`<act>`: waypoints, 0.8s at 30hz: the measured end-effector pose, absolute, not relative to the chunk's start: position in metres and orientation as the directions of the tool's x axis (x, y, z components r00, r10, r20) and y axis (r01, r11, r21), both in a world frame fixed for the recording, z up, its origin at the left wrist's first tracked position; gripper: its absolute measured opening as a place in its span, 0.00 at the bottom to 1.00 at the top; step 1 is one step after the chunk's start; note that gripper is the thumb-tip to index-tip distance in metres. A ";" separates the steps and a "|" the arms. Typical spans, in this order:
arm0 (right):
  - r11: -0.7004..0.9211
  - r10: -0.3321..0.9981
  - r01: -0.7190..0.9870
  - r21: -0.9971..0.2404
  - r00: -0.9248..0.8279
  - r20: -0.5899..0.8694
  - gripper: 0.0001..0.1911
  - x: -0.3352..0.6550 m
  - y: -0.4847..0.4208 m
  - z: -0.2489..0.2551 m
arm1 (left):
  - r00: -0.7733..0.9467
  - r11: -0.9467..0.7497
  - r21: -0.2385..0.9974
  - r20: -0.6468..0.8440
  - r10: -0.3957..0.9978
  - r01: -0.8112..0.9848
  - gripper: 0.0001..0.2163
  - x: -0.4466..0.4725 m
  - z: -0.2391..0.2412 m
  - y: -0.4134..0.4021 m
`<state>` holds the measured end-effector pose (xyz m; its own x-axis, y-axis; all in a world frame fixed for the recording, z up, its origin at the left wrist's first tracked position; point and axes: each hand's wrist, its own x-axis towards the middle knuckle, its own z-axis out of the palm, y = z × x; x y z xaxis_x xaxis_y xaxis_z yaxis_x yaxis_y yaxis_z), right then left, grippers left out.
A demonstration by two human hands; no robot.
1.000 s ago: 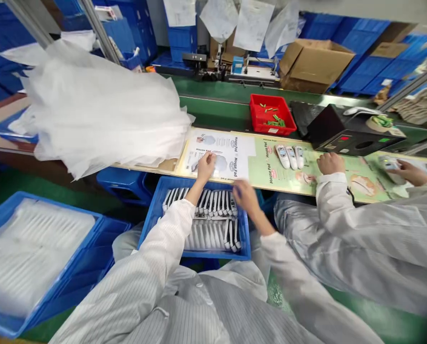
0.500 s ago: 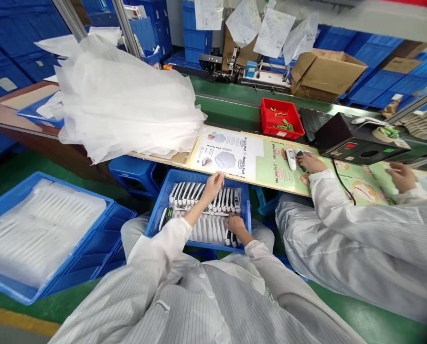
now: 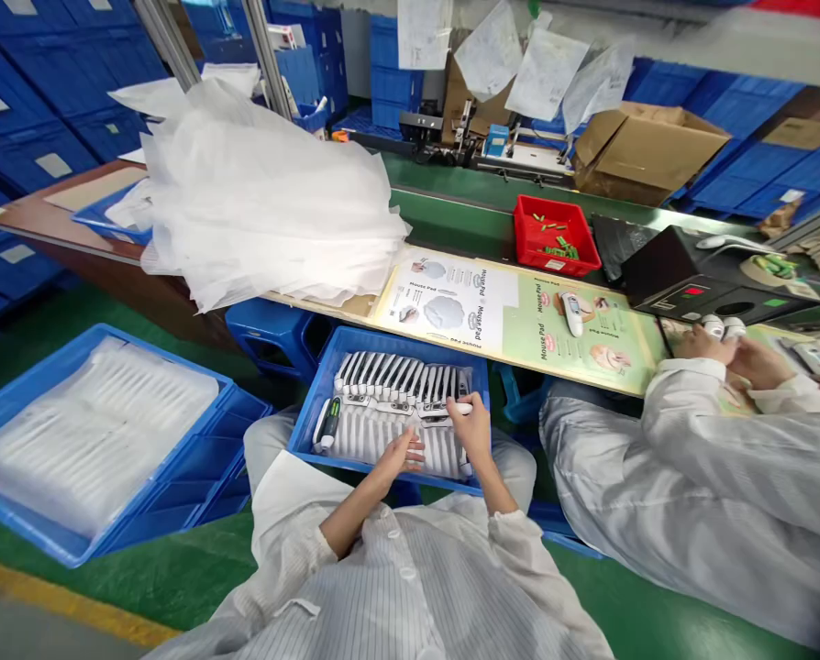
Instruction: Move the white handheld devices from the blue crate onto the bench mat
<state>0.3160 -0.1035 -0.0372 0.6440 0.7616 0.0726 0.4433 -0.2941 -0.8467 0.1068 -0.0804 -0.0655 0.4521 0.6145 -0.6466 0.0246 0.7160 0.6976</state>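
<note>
My right grip is closed on a white device, holding it near the right end of the blue tub set before me. My left grip is wide, its fingers loosely spread above the wrapped row nearest me; I cannot tell whether they touch it. Beyond that row a few devices lie lengthwise across the middle, and behind them stands the back row, packed side by side. At the tub's left, one device shows green inside. Past the tub, white sheets heap on the bench; farther right is a red bin holding green pieces.
</note>
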 end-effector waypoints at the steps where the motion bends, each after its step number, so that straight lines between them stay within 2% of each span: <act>1: -0.250 0.719 0.385 -0.889 0.689 0.096 0.22 0.304 -0.106 -0.028 | 0.481 0.729 0.681 -0.618 0.622 -0.066 0.34 0.115 -0.056 -0.075; 4: -0.168 0.656 0.212 -0.963 0.753 0.052 0.25 0.262 -0.111 -0.013 | 0.475 0.636 0.703 -0.462 0.749 -0.318 0.34 0.139 -0.025 -0.062; 6: -0.099 0.679 0.132 -0.986 0.733 0.030 0.25 0.237 -0.112 -0.009 | 0.387 0.549 0.754 -0.415 0.823 -0.359 0.32 0.150 -0.008 -0.055; 9: 0.023 0.743 0.100 -0.995 0.664 0.084 0.21 0.218 -0.109 0.001 | 0.282 0.389 0.873 -0.310 0.908 -0.295 0.31 0.153 0.011 -0.040; 14: 0.088 0.888 0.158 -0.984 0.435 0.149 0.19 0.228 -0.086 0.023 | 0.274 0.043 0.996 -0.020 0.962 -0.079 0.25 0.142 0.037 -0.007; 17: 0.134 0.848 0.132 -0.982 0.498 0.183 0.15 0.243 -0.064 0.036 | 0.236 -0.105 0.994 0.092 0.967 0.043 0.21 0.142 0.050 0.010; 20: 0.206 0.781 0.056 -0.977 0.593 0.198 0.15 0.272 -0.036 0.056 | 0.281 -0.215 0.974 0.188 0.941 0.070 0.20 0.154 0.062 0.033; 24: 0.151 0.778 0.148 -0.977 0.591 0.210 0.19 0.333 0.013 0.088 | 0.376 -0.324 0.938 0.259 0.890 0.121 0.20 0.189 0.075 0.092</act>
